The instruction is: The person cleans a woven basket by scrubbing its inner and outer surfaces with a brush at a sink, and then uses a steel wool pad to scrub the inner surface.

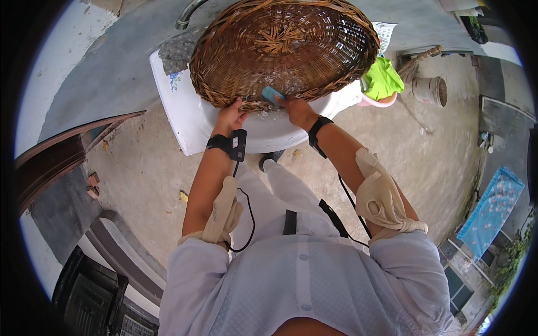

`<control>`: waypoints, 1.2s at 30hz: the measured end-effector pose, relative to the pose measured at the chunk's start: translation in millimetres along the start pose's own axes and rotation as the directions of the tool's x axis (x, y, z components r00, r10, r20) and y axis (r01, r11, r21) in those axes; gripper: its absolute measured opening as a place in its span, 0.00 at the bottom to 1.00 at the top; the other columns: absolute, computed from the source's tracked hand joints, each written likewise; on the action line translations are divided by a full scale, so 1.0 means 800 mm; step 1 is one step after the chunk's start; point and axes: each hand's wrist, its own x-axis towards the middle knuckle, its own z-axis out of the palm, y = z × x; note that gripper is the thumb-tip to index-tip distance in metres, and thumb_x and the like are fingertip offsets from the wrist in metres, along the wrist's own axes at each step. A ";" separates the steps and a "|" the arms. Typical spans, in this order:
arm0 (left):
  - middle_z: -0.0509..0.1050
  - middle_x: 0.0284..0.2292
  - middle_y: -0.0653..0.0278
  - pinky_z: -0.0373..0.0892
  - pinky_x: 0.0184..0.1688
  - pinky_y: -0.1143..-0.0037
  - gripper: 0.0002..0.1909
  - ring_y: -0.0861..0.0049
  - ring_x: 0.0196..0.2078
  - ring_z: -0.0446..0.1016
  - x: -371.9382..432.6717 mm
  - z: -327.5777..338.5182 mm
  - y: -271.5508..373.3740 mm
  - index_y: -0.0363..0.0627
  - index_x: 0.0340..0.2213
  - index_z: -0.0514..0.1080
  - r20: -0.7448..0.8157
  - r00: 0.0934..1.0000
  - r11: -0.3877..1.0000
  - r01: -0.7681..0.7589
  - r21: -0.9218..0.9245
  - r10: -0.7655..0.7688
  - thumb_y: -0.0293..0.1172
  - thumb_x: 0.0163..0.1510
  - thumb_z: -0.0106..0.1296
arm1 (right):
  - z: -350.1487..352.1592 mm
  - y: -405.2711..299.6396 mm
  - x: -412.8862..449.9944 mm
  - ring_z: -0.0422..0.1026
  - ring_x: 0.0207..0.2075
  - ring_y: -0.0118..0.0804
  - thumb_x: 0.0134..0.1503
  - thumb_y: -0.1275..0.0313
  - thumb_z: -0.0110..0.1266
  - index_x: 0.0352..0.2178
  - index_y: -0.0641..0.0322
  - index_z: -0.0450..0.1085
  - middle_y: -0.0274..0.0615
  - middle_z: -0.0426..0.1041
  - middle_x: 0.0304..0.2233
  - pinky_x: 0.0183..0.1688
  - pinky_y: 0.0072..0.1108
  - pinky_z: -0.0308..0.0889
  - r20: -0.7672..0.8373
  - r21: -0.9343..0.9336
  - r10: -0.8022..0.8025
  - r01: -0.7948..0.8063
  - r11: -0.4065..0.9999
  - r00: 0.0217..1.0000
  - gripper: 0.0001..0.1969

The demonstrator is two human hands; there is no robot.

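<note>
A round, shallow wicker basket (281, 63) tilts over a white ceramic sink (269, 140), its wet inner side facing me. My left hand (232, 116) grips the woven rim at the near left, thumb on the inside. In my right hand (298, 111) is a blue scrubbing brush (272, 95), pressed against the wicker just inside the near rim. Whitish suds or water lie around the brush. Its bristles are hidden from me. The basket covers most of the sink bowl.
A metal faucet (185, 19) curves over the sink's back left. To the right are a bright green cloth (384, 80) in a pink basin (380, 103), a white bucket (426, 90) lying on its side, and a broom (420, 59). Broken bricks (93, 186) sit on the left floor.
</note>
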 end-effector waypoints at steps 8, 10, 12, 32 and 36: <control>0.69 0.53 0.70 0.67 0.51 0.57 0.24 0.69 0.52 0.69 -0.020 0.003 -0.013 0.53 0.56 0.65 -0.094 0.974 0.978 -0.206 0.010 0.206 0.39 0.60 0.56 | -0.020 0.011 -0.002 0.71 0.50 0.55 0.57 0.84 0.40 0.63 0.37 0.56 0.57 0.69 0.51 0.52 0.35 0.67 0.149 0.055 0.038 -0.046 0.997 0.988 0.35; 0.69 0.53 0.70 0.67 0.52 0.56 0.25 0.68 0.51 0.70 -0.030 0.011 0.001 0.54 0.56 0.64 -0.092 0.981 0.983 -0.175 -0.049 0.170 0.38 0.59 0.56 | -0.034 0.010 -0.006 0.71 0.47 0.57 0.56 0.84 0.43 0.61 0.41 0.60 0.57 0.71 0.49 0.49 0.35 0.68 0.126 0.087 0.161 -0.172 0.981 0.979 0.33; 0.69 0.53 0.69 0.67 0.52 0.55 0.26 0.67 0.51 0.70 -0.039 0.014 0.008 0.54 0.57 0.63 -0.088 0.987 0.983 -0.145 -0.109 0.136 0.38 0.59 0.56 | -0.049 0.023 -0.022 0.72 0.47 0.57 0.56 0.83 0.45 0.61 0.43 0.60 0.56 0.72 0.49 0.48 0.34 0.68 -0.030 0.230 0.113 -0.103 0.968 0.993 0.32; 0.74 0.44 0.57 0.66 0.52 0.75 0.18 0.71 0.47 0.73 -0.278 0.022 0.055 0.37 0.48 0.66 -0.044 0.256 0.239 -0.805 0.543 0.966 0.14 0.55 0.48 | -0.075 0.047 -0.184 0.73 0.43 0.61 0.55 0.79 0.50 0.58 0.50 0.64 0.62 0.73 0.41 0.48 0.37 0.68 -0.231 0.607 0.222 -0.038 0.794 0.947 0.28; 0.74 0.42 0.56 0.68 0.50 0.75 0.22 0.69 0.46 0.74 -0.298 0.017 0.061 0.37 0.47 0.66 -0.018 0.161 0.127 -0.697 0.706 0.987 0.09 0.49 0.48 | -0.080 0.048 -0.178 0.73 0.27 0.43 0.57 0.79 0.49 0.60 0.51 0.63 0.54 0.74 0.30 0.36 0.30 0.69 -0.335 0.483 0.130 0.052 0.874 0.933 0.27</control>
